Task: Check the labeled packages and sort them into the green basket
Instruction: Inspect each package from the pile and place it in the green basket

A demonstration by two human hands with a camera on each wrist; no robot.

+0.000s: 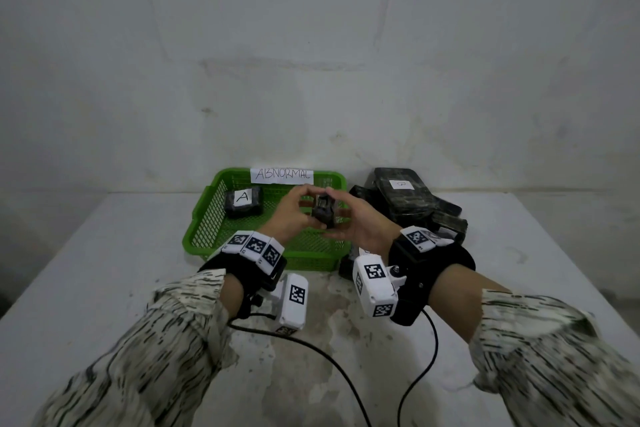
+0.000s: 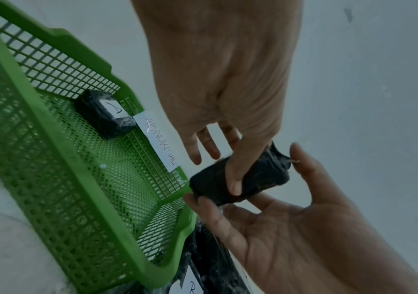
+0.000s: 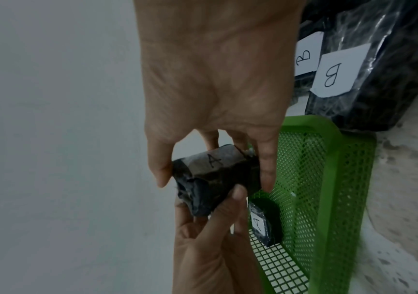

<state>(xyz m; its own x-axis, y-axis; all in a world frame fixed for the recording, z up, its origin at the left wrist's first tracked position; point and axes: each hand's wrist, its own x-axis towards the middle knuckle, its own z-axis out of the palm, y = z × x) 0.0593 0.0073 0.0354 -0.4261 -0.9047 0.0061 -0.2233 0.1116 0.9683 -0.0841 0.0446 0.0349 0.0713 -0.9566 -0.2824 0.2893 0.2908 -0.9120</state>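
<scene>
Both hands grip one small black package (image 1: 323,211) above the green basket (image 1: 207,218): the left hand (image 1: 291,215) pinches it between thumb and forefinger, and the right hand (image 1: 360,222) clasps its ends between thumb and fingers from the other side. The right wrist view shows a white label marked "A" (image 3: 214,160) on the face turned toward that palm. The step in hand appears to be label inspection. To do it well, keep the pinch on the package ends and edges so that no finger covers the label, and rotate the package until the letter faces the head camera squarely. One package marked "A" (image 1: 242,205) already lies in the far-left corner of the basket, whose far rim carries a paper sign reading "ABNORMAL" (image 1: 282,175). The held package therefore probably belongs in the basket; lower it onto bare mesh beside the first one, label up. The unsorted pile (image 1: 408,204) lies just right of the basket, and its visible labels (image 3: 333,69) read "B".
</scene>
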